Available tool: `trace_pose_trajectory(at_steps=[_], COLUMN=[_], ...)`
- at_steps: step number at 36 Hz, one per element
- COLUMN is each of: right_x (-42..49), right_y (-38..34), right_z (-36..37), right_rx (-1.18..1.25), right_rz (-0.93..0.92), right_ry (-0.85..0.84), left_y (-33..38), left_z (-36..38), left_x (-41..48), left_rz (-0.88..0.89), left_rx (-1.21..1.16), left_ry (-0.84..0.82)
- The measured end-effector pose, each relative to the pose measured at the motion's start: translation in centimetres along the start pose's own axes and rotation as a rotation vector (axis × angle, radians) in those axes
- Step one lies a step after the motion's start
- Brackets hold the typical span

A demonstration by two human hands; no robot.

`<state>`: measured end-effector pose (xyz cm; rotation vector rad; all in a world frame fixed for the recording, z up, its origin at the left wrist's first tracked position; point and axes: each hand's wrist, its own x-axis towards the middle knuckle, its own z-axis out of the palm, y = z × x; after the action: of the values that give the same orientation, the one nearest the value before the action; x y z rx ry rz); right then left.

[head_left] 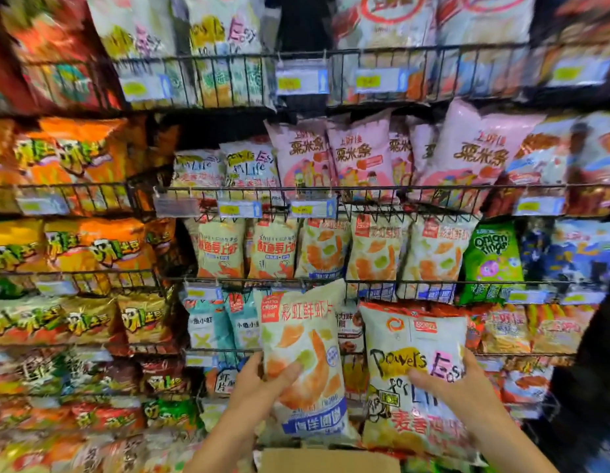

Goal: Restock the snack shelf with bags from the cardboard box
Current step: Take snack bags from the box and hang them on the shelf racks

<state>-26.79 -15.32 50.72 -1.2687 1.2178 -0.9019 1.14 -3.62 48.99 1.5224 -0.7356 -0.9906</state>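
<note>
Cardboard box lies lowest; left hand clasps a glossy prawn-cracker bag, right hand a crinkly white bag, before wire shelves.

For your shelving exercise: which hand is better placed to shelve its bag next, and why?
Left, probably. The left hand holds a prawn cracker bag directly below the matching prawn cracker row; the right hand's Powers Easy bag matches bags farther up-left.

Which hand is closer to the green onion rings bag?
The right hand. It holds the Powers Easy bag below and a little left of the green onion rings bag. The left hand holds the prawn cracker bag, much farther left.
</note>
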Motion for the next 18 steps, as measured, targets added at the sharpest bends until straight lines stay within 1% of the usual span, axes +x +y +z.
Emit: trace_pose_trajectory(at_steps=[4,7,10,18], right_x=[0.8,1.1,1.8,3.5], right_y=[-0.3,-0.8,-1.0,-2.5], right_z=[1.9,2.7,2.8,1.8], right_rx=[-0.012,0.004,0.013,0.043], right_rz=[-0.028,-0.027,-0.021,-0.035], right_ry=[0.061,0.078,0.087,0.077], left_y=[1.5,2.8,4.0,9.9], left_z=[-1.0,-1.0,-1.0,0.4], left_x=[2.6,3.9,5.7,10.4], left_rz=[0.059,0.117,0.185,0.449], left_rx=[0.015,0.015,0.07,0.22], left_ry=[-0.036,-0.059,-0.06,-0.068])
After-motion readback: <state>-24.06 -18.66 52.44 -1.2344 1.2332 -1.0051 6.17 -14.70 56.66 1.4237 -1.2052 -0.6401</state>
